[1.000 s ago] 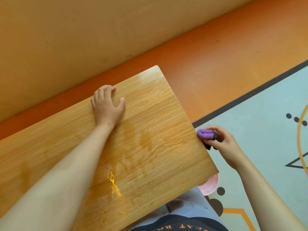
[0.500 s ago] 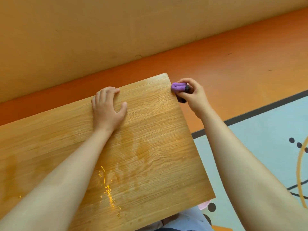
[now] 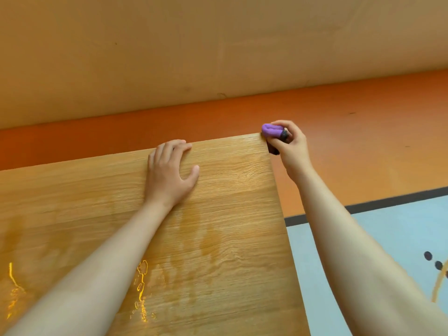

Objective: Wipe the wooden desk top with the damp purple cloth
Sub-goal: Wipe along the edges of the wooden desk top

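The cloth [image 3: 272,131] is a bunched purple roll at the far right corner of the desk top [image 3: 230,214], touching the corner right at its edge, with a dark part showing by the fingers and below, against the desk's right side. The right hand [image 3: 291,145] holds it off the desk's side, fingers and thumb curled round the roll, forearm reaching out over the floor. The left hand [image 3: 169,173] lies palm down on the desk top near the far edge, fingers straight and close together with their tips at that edge, thumb spread to the right, holding nothing. Darker wet patches [image 3: 208,238] streak the wood nearer the person, and beads of water [image 3: 141,287] glint near the left forearm. Beyond the desk runs an orange floor [image 3: 363,141] up to a tan wall [image 3: 218,44]. To the right is a pale blue area [image 3: 400,229] edged by a dark band [image 3: 363,206], with dark dots [image 3: 428,255] on it.
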A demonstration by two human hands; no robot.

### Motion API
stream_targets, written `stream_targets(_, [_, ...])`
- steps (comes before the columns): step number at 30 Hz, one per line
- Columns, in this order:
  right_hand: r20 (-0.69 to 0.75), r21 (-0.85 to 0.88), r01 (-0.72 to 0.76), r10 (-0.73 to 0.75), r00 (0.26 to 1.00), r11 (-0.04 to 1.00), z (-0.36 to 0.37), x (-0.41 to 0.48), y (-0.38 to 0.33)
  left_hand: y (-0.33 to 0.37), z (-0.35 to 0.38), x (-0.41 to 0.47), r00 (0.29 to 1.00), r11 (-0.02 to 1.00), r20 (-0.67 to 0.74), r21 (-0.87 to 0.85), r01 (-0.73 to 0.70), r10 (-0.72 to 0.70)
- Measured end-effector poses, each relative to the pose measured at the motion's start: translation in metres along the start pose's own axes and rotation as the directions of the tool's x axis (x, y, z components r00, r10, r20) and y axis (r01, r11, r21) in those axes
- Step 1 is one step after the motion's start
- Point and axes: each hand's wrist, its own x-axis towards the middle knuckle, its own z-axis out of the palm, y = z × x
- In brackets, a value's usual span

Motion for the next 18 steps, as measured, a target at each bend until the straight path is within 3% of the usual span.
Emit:
stream_targets(5, [0.186,-0.195,0.047,-0.011,0.982,0.98,-0.01,0.026,-0.021,0.0,-0.002,0.0,1.0,1.0,0.009,-0.007,0.01,-0.01])
stream_targets(11, [0.269,-0.391,0.145,-0.038,0.962,0.909,-0.015,0.053,-0.056,-0.001,-0.001,0.0,1.0,1.0,0.017,-0.014,0.009,-0.009])
stream_targets(15, [0.403,-0.71,0.212,0.141,0.904,0.671,0.009,0.071,-0.066,-0.001,-0.001,-0.001,1.0,1.0,0.011,-0.028,0.008,-0.008])
stream_targets(18, [0.426,-0.805,0.205,0.303,0.852,0.556,0.027,0.075,-0.069,-0.003,0.001,0.0,1.0,0.999,0.002,-0.042,0.003,-0.003])
